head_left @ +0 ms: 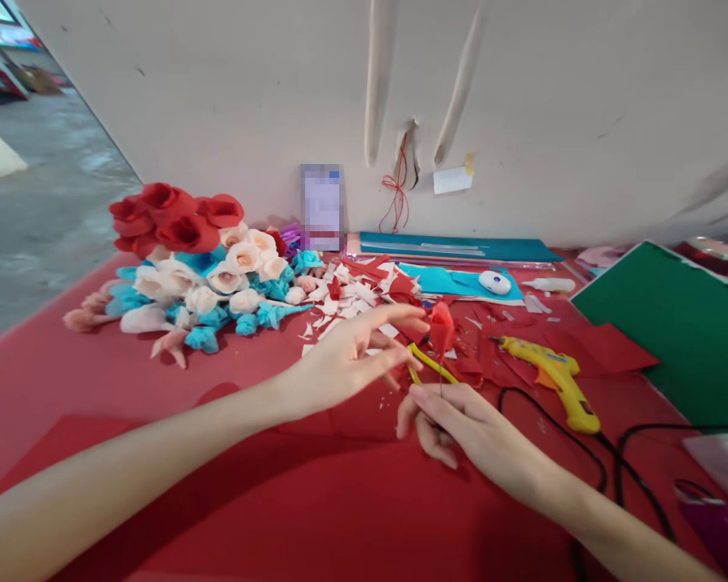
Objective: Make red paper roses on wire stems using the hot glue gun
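Note:
Upright above my right hand (pixel 455 416) stands a small red paper flower bud (pixel 441 327) on a thin stem (pixel 441 376). My right thumb and fingers are pinched round the stem's lower end. My left hand (pixel 364 352) reaches in from the left with its fingers stretched out and apart. Its fingertips are close beside the bud; whether they touch it I cannot tell. A yellow-handled tool (pixel 440 364) lies on the table behind the hands, partly hidden by them.
Finished paper flowers (pixel 218 275) in red, white, pink and blue are heaped at left. Paper scraps (pixel 357 295) lie mid-table. At right are a yellow glue gun (pixel 552 376) with a black cord (pixel 643 485) and a green board (pixel 673 331). A phone (pixel 323 206) leans on the wall.

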{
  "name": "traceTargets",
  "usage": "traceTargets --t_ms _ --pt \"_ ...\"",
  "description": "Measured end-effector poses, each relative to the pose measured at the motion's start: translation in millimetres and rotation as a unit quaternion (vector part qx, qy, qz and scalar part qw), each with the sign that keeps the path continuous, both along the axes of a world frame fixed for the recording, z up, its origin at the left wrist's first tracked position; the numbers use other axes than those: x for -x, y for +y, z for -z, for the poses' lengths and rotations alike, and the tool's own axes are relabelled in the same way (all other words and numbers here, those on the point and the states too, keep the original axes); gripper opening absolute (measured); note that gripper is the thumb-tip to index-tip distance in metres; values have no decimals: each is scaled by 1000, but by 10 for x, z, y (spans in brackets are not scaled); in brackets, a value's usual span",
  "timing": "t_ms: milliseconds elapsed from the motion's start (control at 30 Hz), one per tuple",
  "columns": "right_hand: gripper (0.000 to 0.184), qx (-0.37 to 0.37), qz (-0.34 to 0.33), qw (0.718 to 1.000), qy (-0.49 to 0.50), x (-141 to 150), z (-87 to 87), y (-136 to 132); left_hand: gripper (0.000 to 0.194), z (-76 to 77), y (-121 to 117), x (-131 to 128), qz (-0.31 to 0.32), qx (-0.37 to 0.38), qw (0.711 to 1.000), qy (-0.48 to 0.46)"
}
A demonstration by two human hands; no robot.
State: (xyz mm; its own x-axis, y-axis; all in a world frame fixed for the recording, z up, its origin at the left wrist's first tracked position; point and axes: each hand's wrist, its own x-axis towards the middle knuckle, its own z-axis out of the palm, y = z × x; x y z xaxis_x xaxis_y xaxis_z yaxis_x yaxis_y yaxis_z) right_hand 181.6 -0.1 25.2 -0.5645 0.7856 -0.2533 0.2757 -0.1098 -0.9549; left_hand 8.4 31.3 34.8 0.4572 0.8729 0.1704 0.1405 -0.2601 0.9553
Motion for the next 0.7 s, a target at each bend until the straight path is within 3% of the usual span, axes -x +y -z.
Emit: traceTargets --t_ms 167,400,500,600,633,700 --pt "48 33 -34 999 -17 0 37 -30 11 -69 -19 18 22 1 999 -23" --pt "43 55 -62 996 -31 -17 16 -93 10 -95 -27 33 49 5 997 -55" --pt "27 -55 7 998 -40 -21 -86 -111 4 -75 -40 31 -4 15 998 -58" --pt "17 -238 131 962 -40 -58 -274 -163 6 -25 -27 38 -47 21 991 -124" --pt "7 -280 150 948 -27 -79 -344 -194 8 -6 -19 40 -59 27 986 -155" --pt "16 -304 106 946 32 -133 -458 -272 10 32 -4 40 -75 41 977 -196"
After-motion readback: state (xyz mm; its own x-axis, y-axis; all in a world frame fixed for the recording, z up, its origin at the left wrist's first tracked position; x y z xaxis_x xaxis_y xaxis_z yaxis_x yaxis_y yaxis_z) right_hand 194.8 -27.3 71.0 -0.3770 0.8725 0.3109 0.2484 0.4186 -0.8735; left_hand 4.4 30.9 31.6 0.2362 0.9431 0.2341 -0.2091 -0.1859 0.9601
